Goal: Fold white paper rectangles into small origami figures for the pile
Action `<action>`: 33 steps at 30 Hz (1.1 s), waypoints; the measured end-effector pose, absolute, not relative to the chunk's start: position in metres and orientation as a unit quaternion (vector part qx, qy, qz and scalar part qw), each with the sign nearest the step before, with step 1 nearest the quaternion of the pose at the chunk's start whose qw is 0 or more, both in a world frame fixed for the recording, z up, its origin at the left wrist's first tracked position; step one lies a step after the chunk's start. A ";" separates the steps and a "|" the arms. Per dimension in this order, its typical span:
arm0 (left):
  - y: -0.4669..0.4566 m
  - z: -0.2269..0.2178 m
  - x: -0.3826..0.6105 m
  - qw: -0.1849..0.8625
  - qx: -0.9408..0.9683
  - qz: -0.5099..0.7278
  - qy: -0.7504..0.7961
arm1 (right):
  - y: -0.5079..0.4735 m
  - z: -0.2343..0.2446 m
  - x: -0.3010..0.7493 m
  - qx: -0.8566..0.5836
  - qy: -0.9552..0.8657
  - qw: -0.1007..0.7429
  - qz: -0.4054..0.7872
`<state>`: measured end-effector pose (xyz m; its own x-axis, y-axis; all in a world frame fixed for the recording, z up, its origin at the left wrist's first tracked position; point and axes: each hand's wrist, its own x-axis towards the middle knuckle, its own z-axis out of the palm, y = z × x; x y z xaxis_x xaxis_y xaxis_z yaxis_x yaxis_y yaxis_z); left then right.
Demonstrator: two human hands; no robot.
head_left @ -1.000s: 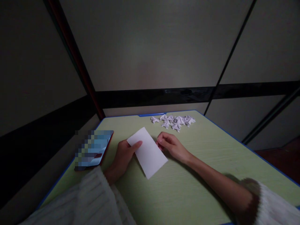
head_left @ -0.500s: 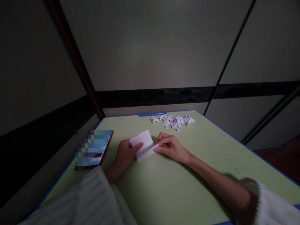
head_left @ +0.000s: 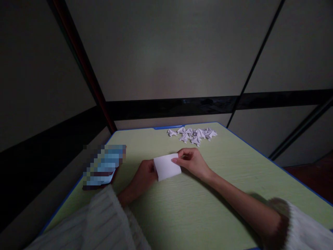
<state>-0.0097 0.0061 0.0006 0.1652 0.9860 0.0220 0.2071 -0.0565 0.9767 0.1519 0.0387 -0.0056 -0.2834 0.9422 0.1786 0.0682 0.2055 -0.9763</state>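
A white sheet of paper (head_left: 167,167), folded in half to a small rectangle, lies on the pale green table (head_left: 197,208). My left hand (head_left: 144,177) grips its left edge with fingers curled. My right hand (head_left: 191,161) pinches the top right corner between thumb and fingers. Both arms wear white knitted sleeves.
A pile of several small folded white paper figures (head_left: 194,134) sits near the table's far edge. A phone (head_left: 104,166) with a lit screen lies at the left edge. The table has a blue rim, and dark wall panels stand right behind it.
The long paper strip has been folded over into a half-size rectangle. My right hand brought the lower end up to the top, and both hands shifted slightly right.
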 end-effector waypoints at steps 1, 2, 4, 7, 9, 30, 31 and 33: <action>0.006 0.001 -0.010 0.478 0.586 0.425 0.498 | 0.039 -0.005 0.152 -0.403 -0.626 0.455 0.488; 0.006 0.001 -0.011 0.488 0.567 0.441 0.496 | 0.039 -0.004 0.151 -0.408 -0.617 0.464 0.487; 0.006 0.000 -0.012 0.520 0.523 0.471 0.484 | 0.038 -0.003 0.151 -0.417 -0.600 0.482 0.484; 0.006 -0.001 -0.012 0.557 0.484 0.488 0.466 | 0.038 -0.001 0.150 -0.424 -0.585 0.498 0.479; 0.005 0.000 -0.011 0.546 0.493 0.484 0.474 | 0.037 -0.001 0.150 -0.424 -0.579 0.502 0.482; 0.005 0.004 -0.011 0.410 0.567 0.451 0.554 | 0.034 -0.004 0.146 -0.386 -0.576 0.514 0.506; 0.005 0.004 -0.012 0.401 0.573 0.446 0.558 | 0.034 -0.003 0.146 -0.378 -0.572 0.515 0.515; 0.004 0.004 -0.012 0.386 0.584 0.436 0.565 | 0.033 -0.001 0.145 -0.366 -0.571 0.500 0.538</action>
